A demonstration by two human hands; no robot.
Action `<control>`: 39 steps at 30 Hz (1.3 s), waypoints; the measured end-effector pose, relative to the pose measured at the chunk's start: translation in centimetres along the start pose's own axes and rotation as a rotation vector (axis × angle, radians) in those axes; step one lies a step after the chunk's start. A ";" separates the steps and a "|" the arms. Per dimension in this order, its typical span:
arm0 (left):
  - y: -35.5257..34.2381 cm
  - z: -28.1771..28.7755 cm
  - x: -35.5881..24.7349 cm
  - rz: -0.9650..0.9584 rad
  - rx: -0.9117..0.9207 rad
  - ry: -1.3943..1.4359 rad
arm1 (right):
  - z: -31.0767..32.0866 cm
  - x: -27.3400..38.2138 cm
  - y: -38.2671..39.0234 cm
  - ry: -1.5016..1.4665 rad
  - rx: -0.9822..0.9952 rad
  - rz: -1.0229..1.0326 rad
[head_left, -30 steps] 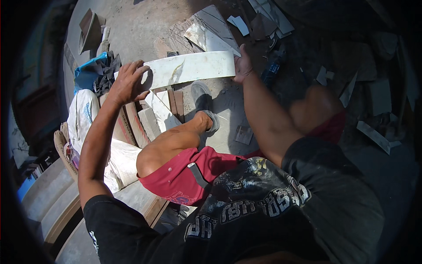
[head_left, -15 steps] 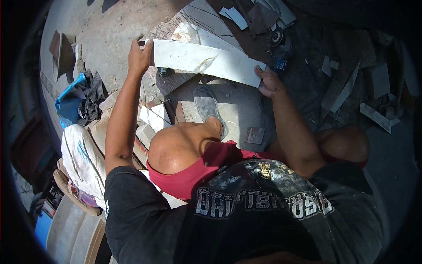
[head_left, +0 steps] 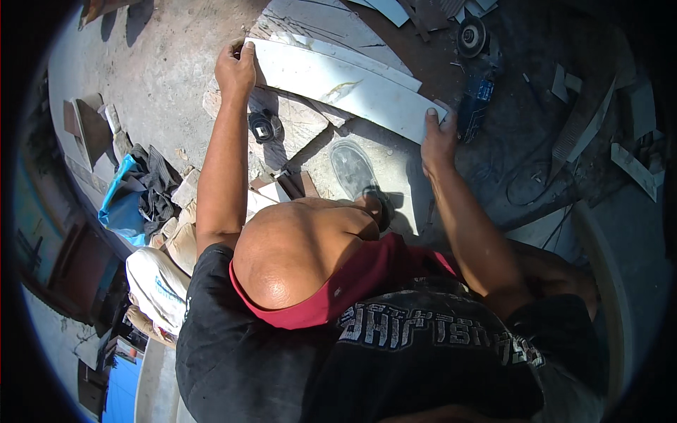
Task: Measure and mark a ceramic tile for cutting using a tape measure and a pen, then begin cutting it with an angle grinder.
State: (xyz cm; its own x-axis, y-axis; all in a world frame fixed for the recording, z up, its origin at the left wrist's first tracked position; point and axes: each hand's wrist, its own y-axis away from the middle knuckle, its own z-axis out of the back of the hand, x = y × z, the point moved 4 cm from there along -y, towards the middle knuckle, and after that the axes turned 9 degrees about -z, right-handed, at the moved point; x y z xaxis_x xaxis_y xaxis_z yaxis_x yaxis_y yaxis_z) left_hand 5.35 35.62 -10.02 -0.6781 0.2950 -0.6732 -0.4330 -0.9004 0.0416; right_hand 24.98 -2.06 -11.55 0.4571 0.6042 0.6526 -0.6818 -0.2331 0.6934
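A long white tile strip (head_left: 345,83) with a brownish vein stretches between my two hands, tilted down to the right. Its left end is gripped by my left hand (head_left: 236,69), thumb on top and fingers curled beneath. My right hand (head_left: 440,141) pinches the other end, the thumb lying on the white face. Beneath the strip lie larger tile slabs (head_left: 328,25) with dark scratch-like lines. Just right of my right hand, a blue angle grinder (head_left: 477,95) rests on the ground. A small black object (head_left: 264,127) of unclear kind sits below the strip, near my left forearm.
Broken tile pieces (head_left: 596,134) lie scattered at the right, near a dark cable (head_left: 529,201). To the left are a blue bag (head_left: 125,204), dark cloth (head_left: 161,187) and a white sack (head_left: 156,285). My shoe (head_left: 352,168) stands on the dusty ground below the strip.
Both hands still grip the tile strip, which now slants more steeply down to the right. The whole view has shifted, and more of the angle grinder and the small black object shows.
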 end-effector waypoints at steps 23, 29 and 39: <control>-0.9 -0.5 -0.4 0.048 -0.017 -0.205 | -0.7 -0.4 -0.7 -0.024 0.022 -0.060; -1.0 -0.6 -0.4 0.062 -0.010 -0.216 | -0.7 -0.3 -0.8 0.020 0.021 -0.083; -1.6 -0.6 -0.1 0.123 0.040 -0.266 | -0.9 0.4 -0.5 0.028 -0.004 -0.085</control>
State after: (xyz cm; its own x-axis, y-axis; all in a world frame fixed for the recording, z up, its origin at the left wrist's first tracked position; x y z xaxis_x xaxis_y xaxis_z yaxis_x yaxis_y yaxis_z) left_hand 6.44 36.84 -10.50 -0.8565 0.2628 -0.4443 -0.3576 -0.9228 0.1434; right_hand 25.00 -1.06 -11.87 0.4973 0.6432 0.5821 -0.6431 -0.1770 0.7450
